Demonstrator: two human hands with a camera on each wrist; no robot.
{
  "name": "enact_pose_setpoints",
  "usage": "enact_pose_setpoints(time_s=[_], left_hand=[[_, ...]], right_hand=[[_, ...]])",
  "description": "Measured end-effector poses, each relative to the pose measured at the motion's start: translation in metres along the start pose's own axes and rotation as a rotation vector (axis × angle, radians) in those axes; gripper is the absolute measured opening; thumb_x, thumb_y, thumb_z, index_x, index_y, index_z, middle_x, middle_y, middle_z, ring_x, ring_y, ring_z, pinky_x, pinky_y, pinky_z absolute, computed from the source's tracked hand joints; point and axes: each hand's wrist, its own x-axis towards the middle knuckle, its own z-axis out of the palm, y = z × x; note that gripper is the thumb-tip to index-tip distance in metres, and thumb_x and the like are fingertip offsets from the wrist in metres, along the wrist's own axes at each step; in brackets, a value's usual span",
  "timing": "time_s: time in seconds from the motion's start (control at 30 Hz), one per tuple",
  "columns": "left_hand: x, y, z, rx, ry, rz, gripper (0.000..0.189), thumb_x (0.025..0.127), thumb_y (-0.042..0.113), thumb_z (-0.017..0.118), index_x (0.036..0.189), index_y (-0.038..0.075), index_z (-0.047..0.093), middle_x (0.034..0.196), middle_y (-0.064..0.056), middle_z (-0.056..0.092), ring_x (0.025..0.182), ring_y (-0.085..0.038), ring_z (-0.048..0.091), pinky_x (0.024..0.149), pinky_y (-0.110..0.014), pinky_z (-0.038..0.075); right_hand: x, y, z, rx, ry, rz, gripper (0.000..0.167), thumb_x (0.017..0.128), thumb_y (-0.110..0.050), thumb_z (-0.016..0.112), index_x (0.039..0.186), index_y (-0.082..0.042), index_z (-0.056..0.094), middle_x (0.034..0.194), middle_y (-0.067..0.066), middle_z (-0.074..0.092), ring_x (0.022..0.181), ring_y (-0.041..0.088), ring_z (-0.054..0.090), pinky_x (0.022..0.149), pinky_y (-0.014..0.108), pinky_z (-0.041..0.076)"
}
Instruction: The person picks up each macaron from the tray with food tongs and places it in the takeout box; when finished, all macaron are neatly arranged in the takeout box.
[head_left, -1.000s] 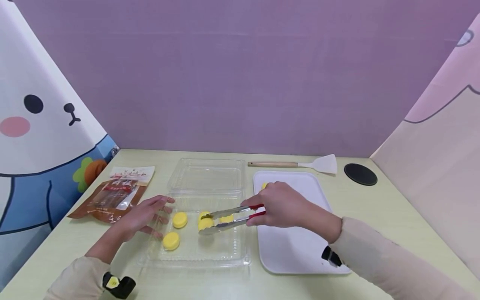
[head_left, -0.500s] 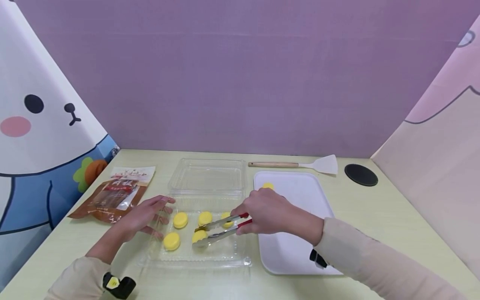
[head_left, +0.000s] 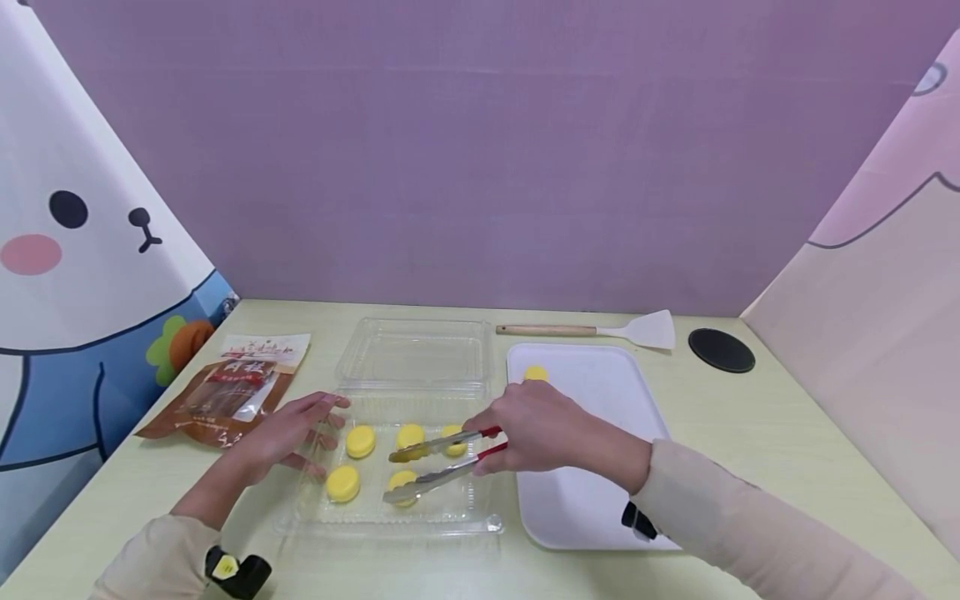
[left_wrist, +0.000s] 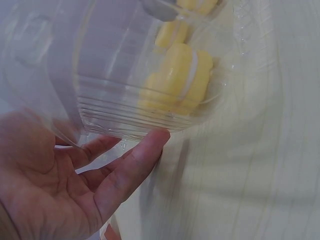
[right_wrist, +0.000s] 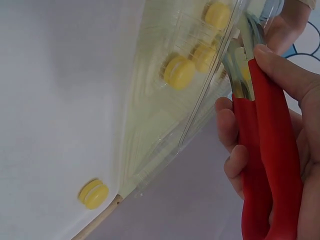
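Note:
My right hand (head_left: pixel 536 425) grips a pair of tongs (right_wrist: pixel 272 145) by its red handles. The metal tips are spread over the clear plastic container (head_left: pixel 420 523), overlapping a yellow macaron (head_left: pixel 405 478) in its front row. Several more yellow macarons sit inside, among them one at the front left (head_left: pixel 342 483) and one at the back left (head_left: pixel 360 442). My left hand (head_left: pixel 281 437) touches the container's left wall from outside, fingers extended, as the left wrist view shows. One macaron (right_wrist: pixel 94 194) lies on the white tray (head_left: pixel 577 508) to the right.
The container's clear lid (head_left: pixel 416 354) lies folded back behind it. A spatula (head_left: pixel 547 329) with a wooden handle lies behind the tray. A black round disc (head_left: pixel 722 349) is at the right, and a brown food packet (head_left: pixel 232 392) at the left.
My right hand moved left and toward me with the tongs, and a macaron came down in the container's front row. The tips have since spread slightly. My left hand stays put.

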Motion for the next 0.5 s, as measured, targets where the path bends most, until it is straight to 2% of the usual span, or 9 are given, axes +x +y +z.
enact_pose_setpoints(time_s=[0.17,0.27,0.4,0.5], left_hand=[[0.000,0.000,0.000,-0.006,-0.001,0.002,0.057,0.112,0.040,0.031,0.150,-0.003,0.038,0.139,-0.032,0.049,0.107,-0.029,0.062,0.073,-0.044,0.062],[0.000,0.000,0.001,-0.004,0.000,0.001,0.057,0.112,0.040,0.031,0.149,-0.002,0.039,0.139,-0.031,0.049,0.107,-0.028,0.062,0.073,-0.044,0.062],[0.000,0.000,0.001,0.005,0.004,-0.001,0.057,0.112,0.040,0.031,0.149,-0.002,0.039,0.139,-0.031,0.050,0.106,-0.028,0.062,0.073,-0.044,0.062],[0.000,0.000,0.001,0.008,0.007,0.000,0.057,0.112,0.040,0.031,0.149,-0.002,0.039,0.139,-0.031,0.050,0.106,-0.029,0.062,0.073,-0.044,0.062]], right_hand=[[-0.008,0.005,-0.004,0.057,0.026,0.058,0.047,0.085,-0.046,0.081,0.123,-0.019,0.075,0.090,-0.008,0.076,0.062,-0.001,0.057,0.063,0.027,0.049],[-0.015,0.010,-0.008,0.096,0.072,0.081,0.052,0.084,-0.045,0.082,0.126,-0.017,0.074,0.079,-0.012,0.071,0.058,-0.001,0.050,0.060,0.025,0.045],[-0.025,0.017,-0.013,0.135,0.131,0.120,0.057,0.082,-0.047,0.083,0.130,-0.018,0.072,0.065,-0.017,0.055,0.056,0.000,0.043,0.054,0.022,0.039],[-0.032,0.023,-0.016,0.142,0.158,0.156,0.059,0.081,-0.049,0.083,0.131,-0.020,0.071,0.068,-0.019,0.056,0.059,0.000,0.045,0.055,0.022,0.040]])
